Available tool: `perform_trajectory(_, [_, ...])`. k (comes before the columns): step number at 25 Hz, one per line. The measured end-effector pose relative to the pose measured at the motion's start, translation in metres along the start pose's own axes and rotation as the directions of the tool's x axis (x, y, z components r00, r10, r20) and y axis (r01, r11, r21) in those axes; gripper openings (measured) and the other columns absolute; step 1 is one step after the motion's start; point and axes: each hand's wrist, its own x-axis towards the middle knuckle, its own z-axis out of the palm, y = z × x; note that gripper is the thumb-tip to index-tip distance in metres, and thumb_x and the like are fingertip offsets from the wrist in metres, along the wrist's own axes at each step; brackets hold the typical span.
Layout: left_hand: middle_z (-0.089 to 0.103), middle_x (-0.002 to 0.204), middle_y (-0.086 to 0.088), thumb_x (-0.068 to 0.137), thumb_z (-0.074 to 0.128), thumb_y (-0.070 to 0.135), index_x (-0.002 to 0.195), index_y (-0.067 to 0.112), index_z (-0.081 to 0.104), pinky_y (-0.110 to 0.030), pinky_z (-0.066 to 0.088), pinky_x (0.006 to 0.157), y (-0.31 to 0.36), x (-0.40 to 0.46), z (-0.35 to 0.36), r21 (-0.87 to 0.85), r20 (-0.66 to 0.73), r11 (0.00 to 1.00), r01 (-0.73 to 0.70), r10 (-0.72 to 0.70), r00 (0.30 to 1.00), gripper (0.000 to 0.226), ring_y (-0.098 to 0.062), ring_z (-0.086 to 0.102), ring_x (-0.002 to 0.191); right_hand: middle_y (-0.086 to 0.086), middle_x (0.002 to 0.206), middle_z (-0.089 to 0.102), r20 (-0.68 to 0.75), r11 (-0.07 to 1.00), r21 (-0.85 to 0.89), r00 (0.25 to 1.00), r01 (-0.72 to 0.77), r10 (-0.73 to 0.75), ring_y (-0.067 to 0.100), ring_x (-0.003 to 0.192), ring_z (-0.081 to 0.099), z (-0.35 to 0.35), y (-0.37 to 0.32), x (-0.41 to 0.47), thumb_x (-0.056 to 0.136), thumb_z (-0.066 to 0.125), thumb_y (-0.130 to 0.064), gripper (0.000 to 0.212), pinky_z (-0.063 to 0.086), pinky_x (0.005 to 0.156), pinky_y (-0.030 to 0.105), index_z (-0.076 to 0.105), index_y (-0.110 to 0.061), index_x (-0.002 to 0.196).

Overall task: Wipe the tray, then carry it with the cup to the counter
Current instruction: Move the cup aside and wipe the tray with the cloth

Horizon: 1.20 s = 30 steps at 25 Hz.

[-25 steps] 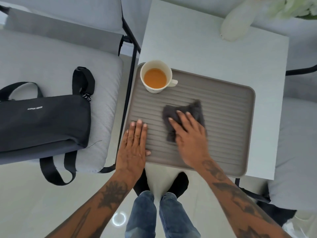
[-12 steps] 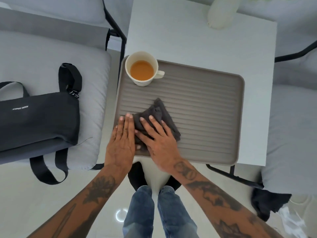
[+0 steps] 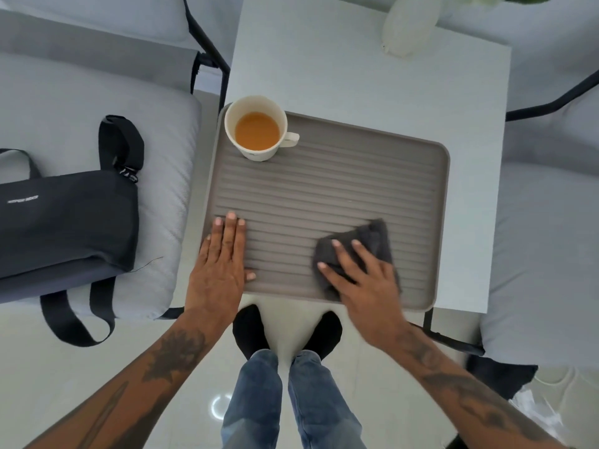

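the one tray (image 3: 324,189), grey-brown and ribbed, lies on the white table (image 3: 372,76), with one cup (image 3: 256,128) of orange-brown liquid in its far left corner. the left hand (image 3: 220,264) rests flat at the near left, fingers together. the right hand (image 3: 363,283), fingers spread, presses one dark cloth (image 3: 372,244), which has moved from beside the left hand to the near right.

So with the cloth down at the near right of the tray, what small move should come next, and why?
Probably sweep the right hand and its grey cloth away along the ridges toward the far right. That part of the tray lies bare, the cup stands far left, and the left hand presses the near-left edge flat.
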Motion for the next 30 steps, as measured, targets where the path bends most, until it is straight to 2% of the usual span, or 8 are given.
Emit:
perform_trajectory(4, [0.014, 0.164, -0.023, 0.068, 0.087, 0.034, 0.155, 0.001, 0.004, -0.047, 0.027, 0.119, -0.001, 0.001, 0.002, -0.01, 0.02, 1.0, -0.004, 0.004, 1.0, 0.125, -0.038, 0.017, 0.151, -0.002, 0.157, 0.039, -0.042, 0.982, 0.146, 0.993, 0.117, -0.112, 0.033, 0.14, 0.04, 0.007, -0.067, 0.057, 0.084, 0.056, -0.023, 0.055, 0.039, 0.092, 0.048, 0.054, -0.038, 0.136])
perform_trajectory(7, [0.016, 0.164, -0.024, 0.071, 0.085, 0.038, 0.155, 0.0, 0.007, -0.049, 0.029, 0.117, -0.007, 0.001, 0.007, -0.014, 0.008, 0.999, -0.039, 0.039, 0.999, 0.121, -0.04, 0.02, 0.15, -0.005, 0.157, 0.039, -0.05, 0.978, 0.103, 0.983, 0.182, -0.178, 0.027, 0.142, 0.039, 0.006, -0.045, 0.052, 0.089, 0.057, -0.024, 0.051, 0.036, 0.094, 0.044, 0.053, -0.039, 0.138])
perform_trajectory(12, [0.016, 0.164, -0.023, 0.079, 0.074, 0.039, 0.154, 0.002, 0.006, -0.048, 0.029, 0.117, -0.005, 0.0, 0.004, -0.019, -0.013, 0.999, -0.034, 0.034, 0.999, 0.108, -0.039, 0.019, 0.15, -0.006, 0.16, 0.031, -0.006, 1.0, 0.011, 1.0, -0.02, 0.02, 0.024, 0.145, 0.035, 0.001, 0.046, -0.025, 0.093, 0.048, -0.023, 0.054, 0.038, 0.095, 0.041, 0.043, -0.039, 0.145])
perform_trajectory(17, [0.017, 0.163, -0.023, 0.086, 0.058, 0.038, 0.154, 0.001, 0.007, -0.047, 0.028, 0.118, -0.003, 0.0, 0.002, -0.034, -0.024, 0.999, -0.016, 0.015, 1.0, 0.093, -0.039, 0.019, 0.15, -0.001, 0.156, 0.041, -0.083, 0.967, 0.046, 0.963, -0.252, 0.255, 0.033, 0.138, 0.042, 0.006, -0.001, 0.001, 0.09, 0.048, -0.026, 0.05, 0.037, 0.094, 0.047, 0.054, -0.034, 0.138])
perform_trajectory(19, [0.014, 0.164, -0.022, 0.085, 0.063, 0.036, 0.155, 0.0, 0.006, -0.047, 0.027, 0.118, -0.002, 0.001, 0.001, -0.039, -0.031, 0.999, -0.012, 0.011, 0.999, 0.097, -0.038, 0.017, 0.15, -0.002, 0.154, 0.044, -0.115, 0.976, 0.118, 0.974, -0.183, 0.197, 0.033, 0.137, 0.043, 0.004, -0.041, 0.043, 0.084, 0.056, -0.025, 0.052, 0.037, 0.092, 0.046, 0.056, -0.033, 0.136])
perform_trajectory(23, [-0.006, 0.163, -0.018, 0.085, 0.071, 0.029, 0.151, 0.006, -0.016, -0.045, 0.021, 0.122, 0.0, 0.0, -0.001, -0.036, 0.037, 0.999, 0.003, -0.002, 0.999, 0.112, -0.036, 0.003, 0.152, 0.001, 0.144, 0.053, -0.089, 0.978, 0.202, 0.993, -0.054, 0.074, 0.033, 0.128, 0.048, -0.005, -0.099, 0.101, 0.074, 0.07, -0.025, 0.054, 0.042, 0.089, 0.048, 0.061, -0.025, 0.127])
perform_trajectory(27, [-0.01, 0.164, -0.017, 0.088, 0.061, 0.042, 0.156, 0.003, -0.011, -0.042, 0.013, 0.124, 0.001, 0.0, -0.005, -0.032, 0.077, 0.999, 0.016, -0.014, 0.997, 0.107, -0.033, -0.004, 0.152, 0.008, 0.127, 0.061, -0.14, 0.968, 0.231, 0.982, -0.093, 0.128, 0.031, 0.11, 0.051, -0.003, -0.047, 0.079, 0.076, 0.064, -0.022, 0.038, 0.046, 0.085, 0.047, 0.068, -0.023, 0.114])
perform_trajectory(30, [0.014, 0.164, -0.02, 0.084, 0.063, 0.043, 0.155, 0.001, 0.006, -0.042, 0.024, 0.119, 0.001, 0.001, -0.005, -0.045, 0.019, 0.999, 0.017, -0.016, 1.0, 0.1, -0.036, 0.018, 0.151, 0.01, 0.123, 0.061, -0.17, 0.953, 0.23, 0.957, -0.195, 0.237, 0.033, 0.108, 0.051, -0.002, 0.006, 0.045, 0.083, 0.057, -0.023, 0.032, 0.047, 0.087, 0.048, 0.069, -0.022, 0.112])
